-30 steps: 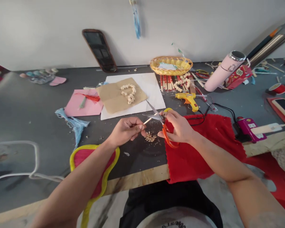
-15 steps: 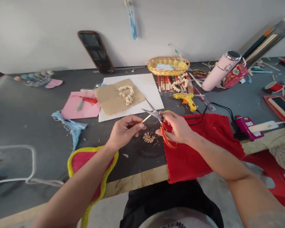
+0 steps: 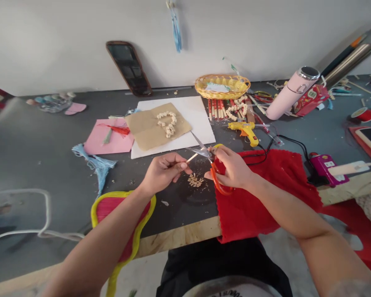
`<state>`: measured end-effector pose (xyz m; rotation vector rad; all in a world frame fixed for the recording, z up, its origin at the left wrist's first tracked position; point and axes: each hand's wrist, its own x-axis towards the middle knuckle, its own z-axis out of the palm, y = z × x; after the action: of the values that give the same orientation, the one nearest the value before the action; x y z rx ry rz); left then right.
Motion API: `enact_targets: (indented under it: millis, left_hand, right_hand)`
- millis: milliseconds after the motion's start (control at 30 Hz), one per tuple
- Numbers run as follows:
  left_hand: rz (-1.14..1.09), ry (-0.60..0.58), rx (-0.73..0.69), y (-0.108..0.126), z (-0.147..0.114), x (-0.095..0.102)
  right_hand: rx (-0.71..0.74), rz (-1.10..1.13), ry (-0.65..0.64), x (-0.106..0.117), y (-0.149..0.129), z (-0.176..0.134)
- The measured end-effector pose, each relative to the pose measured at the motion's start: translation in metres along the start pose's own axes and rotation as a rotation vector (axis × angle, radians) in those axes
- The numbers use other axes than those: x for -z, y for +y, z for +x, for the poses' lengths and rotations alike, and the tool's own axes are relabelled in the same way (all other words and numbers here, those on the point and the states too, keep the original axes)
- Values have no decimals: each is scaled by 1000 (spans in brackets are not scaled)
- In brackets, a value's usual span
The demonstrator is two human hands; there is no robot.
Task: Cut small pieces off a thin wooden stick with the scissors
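Note:
My left hand (image 3: 167,172) pinches a thin pale wooden stick (image 3: 191,157) between thumb and fingers. The stick slants up to the right, its far end between the blades of a pair of scissors (image 3: 217,181) with orange handles. My right hand (image 3: 233,167) is closed round those handles, and the blades point up and left, partly apart. Below the blades, a small heap of cut stick pieces (image 3: 195,180) lies on the dark table. Farther back, a curved figure made of pale pieces (image 3: 170,123) rests on brown paper (image 3: 142,132) over a white board (image 3: 207,134).
A red cloth (image 3: 250,206) lies under my right forearm. Behind it are a yellow glue gun (image 3: 245,131), a wicker basket (image 3: 200,91) and a pink flask (image 3: 289,97). Blue tassels (image 3: 97,167) and pink paper (image 3: 92,138) lie left. A phone (image 3: 130,68) leans on the wall.
The view has shifted slightly, so most things sit a little farther right. The scissor blades have opened slightly around the stick's end. Both hands keep their holds.

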<state>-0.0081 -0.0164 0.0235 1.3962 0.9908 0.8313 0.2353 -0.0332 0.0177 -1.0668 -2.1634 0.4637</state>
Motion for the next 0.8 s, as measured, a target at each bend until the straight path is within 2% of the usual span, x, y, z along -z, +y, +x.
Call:
enact_targets:
  millis: [233,600,800]
  left_hand:
    - [1,0,-2,0,0,0]
    - [-14,-102,51,-1,-1,2]
    - [-18,-72,16,-2,-1,-1]
  right_hand:
    - [-27,-59,-8,1,-1,0]
    - [-6,17,-38,0,2,-1]
    - [24,-18,-17,4,0,1]
